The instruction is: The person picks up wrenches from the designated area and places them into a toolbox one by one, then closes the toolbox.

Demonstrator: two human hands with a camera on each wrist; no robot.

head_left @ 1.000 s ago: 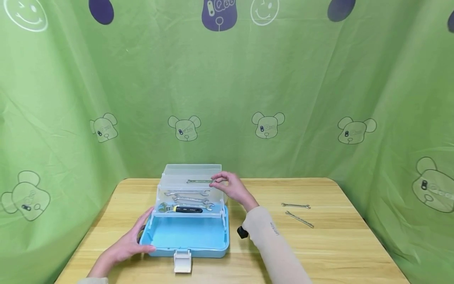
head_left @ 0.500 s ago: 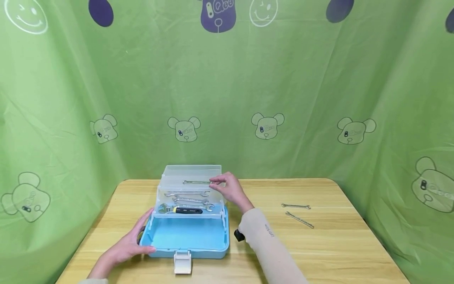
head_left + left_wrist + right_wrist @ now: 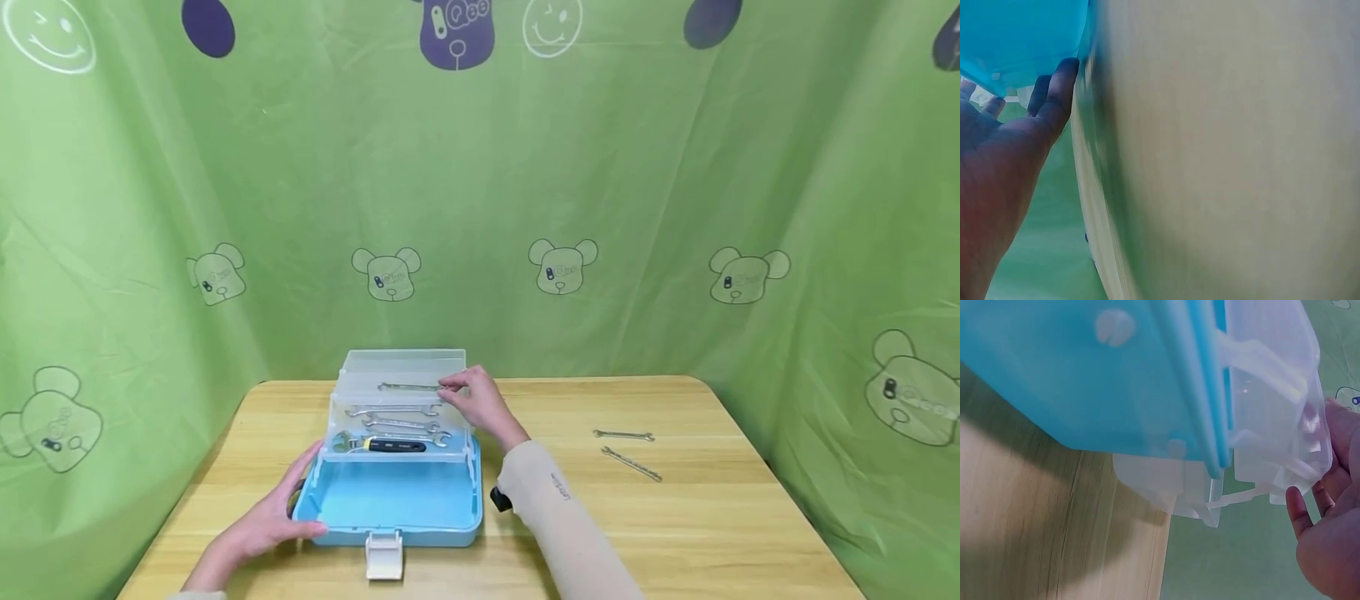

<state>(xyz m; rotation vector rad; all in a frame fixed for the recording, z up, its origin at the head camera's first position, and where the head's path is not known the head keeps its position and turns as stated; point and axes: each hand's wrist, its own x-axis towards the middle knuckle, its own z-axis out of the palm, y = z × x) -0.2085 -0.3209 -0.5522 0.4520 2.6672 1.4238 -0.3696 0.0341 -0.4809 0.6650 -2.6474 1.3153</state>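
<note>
A light blue toolbox (image 3: pixel 390 537) stands with its clear trays raised. My right hand (image 3: pixel 480 404) pinches one end of a small silver wrench (image 3: pixel 408 387), whose length points left over the upper clear tray (image 3: pixel 360 382). Whether the wrench touches that tray I cannot tell. Several silver wrenches (image 3: pixel 401 426) and an adjustable wrench (image 3: pixel 396 446) with a black and yellow handle lie in the lower tray. On the box's left side rests my left hand (image 3: pixel 266 521), fingers spread, thumb at the front rim. In the right wrist view the right fingertips are beside a clear tray (image 3: pixel 1272 425).
Two more wrenches, one straight across (image 3: pixel 624 435) and one slanted (image 3: pixel 632 464), lie on the wooden table (image 3: pixel 720 517) to the right. A white latch (image 3: pixel 385 557) hangs at the toolbox's front. Green cloth (image 3: pixel 480 167) surrounds the table at the back and sides.
My right hand has shifted slightly left with the pinched wrench, further across the upper tray. The left hand stays at the toolbox's side, and the wrenches on the table have not moved.
</note>
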